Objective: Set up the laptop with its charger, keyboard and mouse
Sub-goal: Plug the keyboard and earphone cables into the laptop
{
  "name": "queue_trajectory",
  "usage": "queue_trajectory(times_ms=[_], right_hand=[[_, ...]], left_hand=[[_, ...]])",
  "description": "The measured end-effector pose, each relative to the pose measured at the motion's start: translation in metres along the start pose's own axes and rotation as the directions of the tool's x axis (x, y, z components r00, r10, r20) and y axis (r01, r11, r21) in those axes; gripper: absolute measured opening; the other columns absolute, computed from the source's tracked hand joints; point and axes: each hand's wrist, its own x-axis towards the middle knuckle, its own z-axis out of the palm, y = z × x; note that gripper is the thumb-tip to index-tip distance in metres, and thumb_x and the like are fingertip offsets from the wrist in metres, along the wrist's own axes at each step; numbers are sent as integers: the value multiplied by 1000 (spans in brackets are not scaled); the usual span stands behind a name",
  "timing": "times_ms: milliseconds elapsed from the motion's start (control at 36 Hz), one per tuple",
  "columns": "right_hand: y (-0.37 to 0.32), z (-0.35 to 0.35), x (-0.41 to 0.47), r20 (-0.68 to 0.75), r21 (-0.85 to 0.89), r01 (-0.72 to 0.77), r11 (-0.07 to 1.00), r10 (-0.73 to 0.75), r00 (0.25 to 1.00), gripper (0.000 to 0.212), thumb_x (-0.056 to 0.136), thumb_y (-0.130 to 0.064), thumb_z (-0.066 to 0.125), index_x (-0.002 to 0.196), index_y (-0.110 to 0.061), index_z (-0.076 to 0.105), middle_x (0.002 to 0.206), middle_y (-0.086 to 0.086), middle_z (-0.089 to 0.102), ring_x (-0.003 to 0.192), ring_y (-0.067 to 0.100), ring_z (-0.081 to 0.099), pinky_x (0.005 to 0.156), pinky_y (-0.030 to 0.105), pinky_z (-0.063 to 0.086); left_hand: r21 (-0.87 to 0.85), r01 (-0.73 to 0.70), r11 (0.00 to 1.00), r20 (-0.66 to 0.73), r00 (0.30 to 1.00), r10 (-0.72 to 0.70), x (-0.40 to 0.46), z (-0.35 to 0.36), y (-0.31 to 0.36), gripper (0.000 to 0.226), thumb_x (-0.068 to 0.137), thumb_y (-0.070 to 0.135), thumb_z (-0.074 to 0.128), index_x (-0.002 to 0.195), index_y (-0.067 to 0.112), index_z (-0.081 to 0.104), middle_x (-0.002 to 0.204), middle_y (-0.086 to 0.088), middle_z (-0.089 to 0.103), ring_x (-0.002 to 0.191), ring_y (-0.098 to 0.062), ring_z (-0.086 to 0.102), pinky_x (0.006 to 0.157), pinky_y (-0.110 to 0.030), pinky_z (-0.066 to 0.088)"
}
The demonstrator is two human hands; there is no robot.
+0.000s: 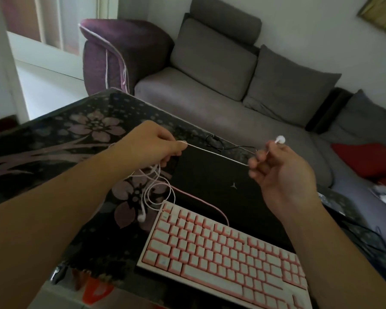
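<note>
A closed black laptop [212, 181] lies on the flowered table [54, 143]. A pink and white keyboard [223, 253] rests partly on its near edge, its pink cable [201, 201] curving over the lid. My left hand [152, 146] and my right hand [281, 170] hold a white earphone cord [216, 154] stretched taut between them above the laptop. One earbud [280, 139] sticks up from my right fingers; the other earbud [141, 217] hangs in loops under my left hand. A thin black cable [218, 144] lies behind the laptop. No mouse is in view.
A grey sofa [210, 92] with cushions stands beyond the table, with a purple armrest [120, 52] at its left end. A red cushion [366, 159] lies at the right. An orange item [96, 291] shows below the table's near edge.
</note>
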Motion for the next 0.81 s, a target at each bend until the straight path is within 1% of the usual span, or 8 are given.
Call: queue_trajectory(times_ms=[111, 194, 278, 333, 389, 472, 583, 806], right_hand=[[5, -5, 0, -171, -149, -206, 967, 180, 969, 20, 109, -20, 51, 121, -10, 63, 98, 8, 74, 86, 23, 79, 71, 35, 60], [15, 1, 0, -236, -371, -336, 866, 262, 936, 37, 105, -24, 60, 139, -11, 54, 118, 10, 67, 101, 24, 73, 79, 36, 61], [27, 2, -14, -173, -824, -123, 553, -40, 984, 68, 98, -33, 71, 154, -19, 36, 141, 6, 49, 108, 14, 62, 74, 24, 50], [29, 9, -30, -3, -871, 92, 483, -192, 981, 50, 97, -36, 70, 142, -28, 48, 137, -4, 51, 99, 5, 61, 69, 16, 44], [28, 20, -42, 168, -812, 206, 546, -120, 979, 23, 98, -44, 66, 119, -37, 59, 116, -16, 61, 91, -4, 62, 69, 15, 44], [32, 35, -48, 316, -740, 166, 651, 119, 941, 17, 95, -48, 68, 110, -41, 65, 103, -20, 69, 90, -11, 64, 73, 15, 46], [39, 30, -38, 300, -726, 167, 667, 89, 950, 13, 96, -28, 74, 105, -35, 69, 100, -14, 73, 91, -4, 69, 78, 19, 53], [45, 2, -38, 292, -643, 101, 759, 121, 949, 10, 101, -23, 65, 97, -31, 68, 102, -12, 76, 94, -2, 71, 87, 26, 53]], left_hand=[[25, -12, 1000, 23, 1000, 11, -1, 5, 10, 37, 101, 47, 61, 81, 22, 79, 70, 1, 76, 53, -1, 64, 61, -20, 45], [-16, 5, 1000, 65, 998, -4, -3, 18, 22, 44, 105, 47, 52, 83, 22, 80, 77, 2, 77, 73, -8, 72, 72, -25, 50], [4, 14, 1000, 39, 999, -14, -4, 31, 33, 45, 107, 47, 48, 86, 23, 79, 86, 2, 75, 84, -13, 70, 76, -27, 50], [-7, 41, 999, 9, 999, -40, -5, 37, 39, 43, 107, 45, 49, 85, 25, 79, 88, 4, 72, 84, -11, 67, 79, -30, 51], [-31, 72, 997, 2, 997, -72, -6, 44, 46, 41, 107, 43, 50, 86, 24, 80, 89, 3, 71, 83, -11, 65, 74, -30, 49], [-72, 112, 991, -8, 994, -113, -9, 51, 54, 39, 105, 41, 54, 83, 23, 81, 86, 0, 73, 80, -17, 70, 67, -30, 50], [-87, 128, 988, 3, 992, -128, -12, 60, 61, 38, 104, 42, 56, 84, 23, 82, 84, 1, 76, 82, -17, 72, 70, -31, 54], [-159, 199, 967, 58, 980, -192, -17, 70, 65, 32, 102, 45, 60, 96, 21, 80, 91, -1, 79, 85, -18, 77, 80, -37, 63]])
